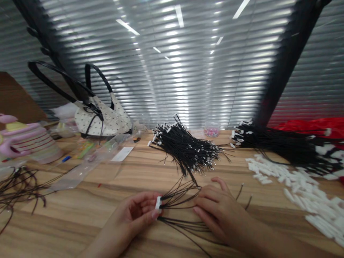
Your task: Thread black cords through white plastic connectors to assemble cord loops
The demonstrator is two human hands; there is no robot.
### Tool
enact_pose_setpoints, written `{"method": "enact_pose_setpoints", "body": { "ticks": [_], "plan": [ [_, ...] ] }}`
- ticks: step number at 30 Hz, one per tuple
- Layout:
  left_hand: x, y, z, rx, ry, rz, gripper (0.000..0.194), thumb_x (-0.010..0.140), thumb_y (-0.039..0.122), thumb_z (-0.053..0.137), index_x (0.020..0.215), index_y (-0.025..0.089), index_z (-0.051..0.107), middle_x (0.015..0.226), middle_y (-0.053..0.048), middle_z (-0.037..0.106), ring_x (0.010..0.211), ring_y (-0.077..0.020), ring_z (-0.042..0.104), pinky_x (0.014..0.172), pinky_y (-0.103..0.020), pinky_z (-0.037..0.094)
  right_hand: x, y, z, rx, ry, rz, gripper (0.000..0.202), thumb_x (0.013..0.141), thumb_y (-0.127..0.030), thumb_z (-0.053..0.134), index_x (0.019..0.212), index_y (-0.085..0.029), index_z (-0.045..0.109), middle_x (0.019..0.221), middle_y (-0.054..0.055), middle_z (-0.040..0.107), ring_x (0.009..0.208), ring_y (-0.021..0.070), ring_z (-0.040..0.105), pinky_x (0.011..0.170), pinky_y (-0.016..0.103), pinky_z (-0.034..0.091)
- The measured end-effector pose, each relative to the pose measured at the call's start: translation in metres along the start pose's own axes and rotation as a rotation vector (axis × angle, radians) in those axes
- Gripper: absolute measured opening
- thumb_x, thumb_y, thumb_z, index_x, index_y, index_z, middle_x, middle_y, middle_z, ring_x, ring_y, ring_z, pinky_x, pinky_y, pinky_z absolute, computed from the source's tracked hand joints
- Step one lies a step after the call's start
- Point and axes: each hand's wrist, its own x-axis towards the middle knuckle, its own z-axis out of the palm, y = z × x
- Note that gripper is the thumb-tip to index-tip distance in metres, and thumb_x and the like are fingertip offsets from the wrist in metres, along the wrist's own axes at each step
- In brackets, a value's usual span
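At the front of the table my left hand (138,213) pinches a small white plastic connector (158,202) between thumb and fingers. Several thin black wires (176,206) fan out from it to the right, in an upper and a lower group. My right hand (219,208) is closed around part of these wires, its fingertips pressed together and its index finger raised a little. Two wire ends (248,202) stick out beyond its back. Just behind the hands lies a large heap of black wires (185,147) with white connectors and shiny metal tips.
Loose white connectors (292,179) spread along the right side, below another black wire bundle (282,143) and red material (317,125). At left are tangled dark cords (21,193), a pink striped mug (34,143), plastic bags (80,172) and a dotted handbag (104,118). Blinds stand behind.
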Motion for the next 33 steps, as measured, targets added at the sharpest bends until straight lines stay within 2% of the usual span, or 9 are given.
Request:
{"method": "enact_pose_setpoints", "body": {
  "ticks": [5,8,10,13,16,19,25,29,33],
  "plan": [
    [-0.003,0.001,0.010,0.004,0.058,-0.053,0.032,0.062,0.037,0.091,0.089,0.023,0.081,0.086,-0.004,0.080,0.084,-0.0185,0.071,0.078,-0.023,0.054,0.005,-0.004,-0.006,0.051,0.145,-0.065,0.020,0.093,-0.016,0.051,0.087,-0.018,0.069,0.086,0.004,0.070,0.086,0.0178,0.063,0.092,0.041,0.035],
    [0.002,-0.001,0.023,-0.010,0.091,-0.046,0.035,0.060,0.037,0.092,0.089,0.020,0.080,0.089,-0.006,0.080,0.083,-0.0173,0.070,0.077,-0.022,0.053,0.006,-0.013,-0.009,0.115,0.038,0.029,0.018,0.090,-0.021,0.056,0.080,-0.018,0.071,0.077,0.004,0.070,0.076,0.0175,0.063,0.076,0.032,0.043],
    [0.009,-0.003,0.036,-0.040,0.118,-0.006,0.037,0.059,0.037,0.093,0.087,0.019,0.079,0.088,-0.006,0.080,0.079,-0.0164,0.069,0.074,-0.022,0.053,0.007,-0.016,-0.010,0.178,-0.067,0.105,0.015,0.086,-0.027,0.062,0.092,-0.019,0.074,0.084,0.005,0.074,0.078,0.0184,0.065,0.071,0.029,0.045],
    [0.020,-0.004,0.056,-0.142,0.089,0.053,0.037,0.057,0.039,0.093,0.085,0.019,0.079,0.083,-0.005,0.078,0.076,-0.0152,0.068,0.071,-0.022,0.053,0.008,-0.013,-0.011,0.218,-0.130,0.139,0.032,0.086,-0.028,0.064,0.116,-0.024,0.071,0.100,0.005,0.076,0.085,0.0191,0.068,0.075,0.028,0.047],
    [0.022,-0.004,0.066,-0.107,-0.026,0.103,0.036,0.061,0.038,0.092,0.089,0.018,0.079,0.084,-0.006,0.078,0.079,-0.0158,0.067,0.073,-0.022,0.051,0.011,-0.003,-0.015,0.186,-0.158,0.068,0.030,0.093,-0.021,0.054,0.116,-0.026,0.073,0.098,0.004,0.077,0.085,0.0173,0.067,0.077,0.027,0.046],
    [0.013,-0.003,0.065,-0.025,-0.090,0.092,0.033,0.068,0.041,0.087,0.092,0.018,0.079,0.083,-0.006,0.078,0.073,-0.0130,0.064,0.069,-0.019,0.048,0.014,-0.003,-0.022,0.102,-0.196,0.005,0.030,0.093,-0.018,0.054,0.113,-0.026,0.075,0.091,0.006,0.075,0.083,0.0178,0.065,0.077,0.028,0.045],
    [-0.003,-0.002,0.057,0.019,-0.107,0.037,0.034,0.069,0.043,0.085,0.091,0.017,0.079,0.083,-0.007,0.078,0.078,-0.0166,0.064,0.074,-0.023,0.048,0.004,-0.015,-0.019,0.122,-0.143,-0.044,0.032,0.095,-0.034,0.052,0.112,-0.018,0.074,0.087,0.009,0.069,0.079,0.0191,0.061,0.071,0.029,0.043],
    [-0.002,0.000,0.059,0.119,-0.105,0.033,0.032,0.068,0.046,0.085,0.083,0.018,0.078,0.078,-0.005,0.076,0.073,-0.0167,0.064,0.071,-0.024,0.049,-0.010,-0.008,-0.008,0.270,-0.057,0.073,0.026,0.093,-0.023,0.052,0.082,-0.013,0.073,0.075,0.006,0.067,0.071,0.0147,0.060,0.067,0.025,0.042],
    [-0.005,0.001,0.061,0.142,-0.065,-0.009,0.035,0.062,0.049,0.087,0.079,0.020,0.077,0.071,-0.002,0.072,0.068,-0.0164,0.061,0.065,-0.024,0.049,-0.016,-0.009,-0.010,0.395,-0.041,0.127,0.019,0.090,-0.022,0.059,0.085,-0.016,0.076,0.074,0.004,0.069,0.071,0.0127,0.061,0.066,0.023,0.042]
  ]
}}
